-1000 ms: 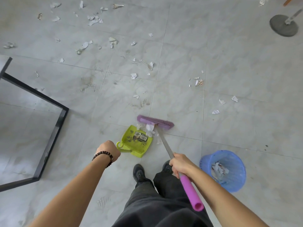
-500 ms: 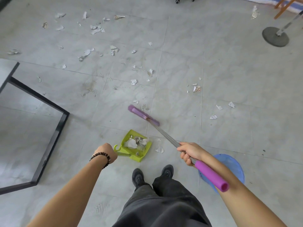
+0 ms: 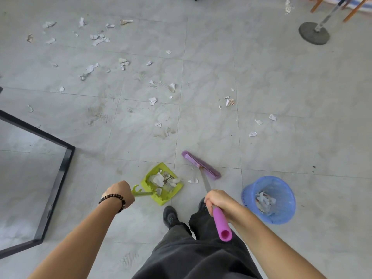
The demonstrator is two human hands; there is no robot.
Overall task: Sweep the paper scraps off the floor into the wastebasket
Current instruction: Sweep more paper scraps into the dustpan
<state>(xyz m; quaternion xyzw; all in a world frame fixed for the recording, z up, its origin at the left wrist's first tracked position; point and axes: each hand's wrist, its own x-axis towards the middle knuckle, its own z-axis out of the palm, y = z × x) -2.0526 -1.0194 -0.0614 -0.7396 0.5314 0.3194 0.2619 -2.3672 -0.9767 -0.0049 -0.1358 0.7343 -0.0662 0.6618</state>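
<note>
My left hand (image 3: 118, 194) grips the handle of a lime-green dustpan (image 3: 162, 183) that rests on the floor and holds several paper scraps. My right hand (image 3: 216, 201) is closed around the handle of a purple broom (image 3: 201, 165), whose head touches the floor just right of the pan. One scrap (image 3: 192, 180) lies between pan and broom head. A blue wastebasket (image 3: 269, 199) with scraps inside stands to the right of my right arm. Several paper scraps (image 3: 153, 101) are scattered over the grey tiles farther away.
A black metal frame (image 3: 60, 178) lies on the floor at the left. A round grey stand base (image 3: 314, 33) with a pole sits at the far right, beside wooden legs (image 3: 317, 4). My shoes (image 3: 171, 216) and dark trousers are below the pan.
The broom head swung from the pan's far edge out to the left and lifted, then came down to the right of the pan. The pan and my left hand stayed put.
</note>
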